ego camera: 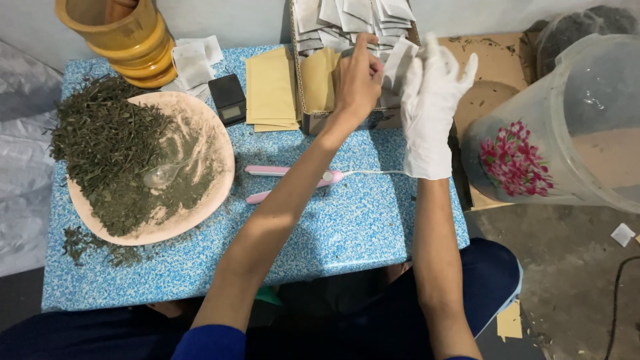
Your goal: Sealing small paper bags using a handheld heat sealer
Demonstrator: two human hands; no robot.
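My bare left hand (357, 80) reaches across the table to a cardboard box (303, 100) filled with several white paper sachets (347, 17). Its fingers are closed on one white sachet (399, 63) at the box's right side, with the index finger pointing up over the pile. My right hand (430, 100) wears a white glove and is raised right beside that sachet, fingers spread and nothing in its grip. Tan envelopes (319, 80) stand in the box under my left hand.
A pink plate (220, 193) of dried green herbs with a spoon (160, 175) sits at the left of the blue speckled table (347, 233). Also on the table are a small black scale (228, 99), a tan envelope stack (270, 87), a pink sealer tool (280, 172) and a yellow mortar (127, 37). A clear flowered tub (567, 133) stands at the right.
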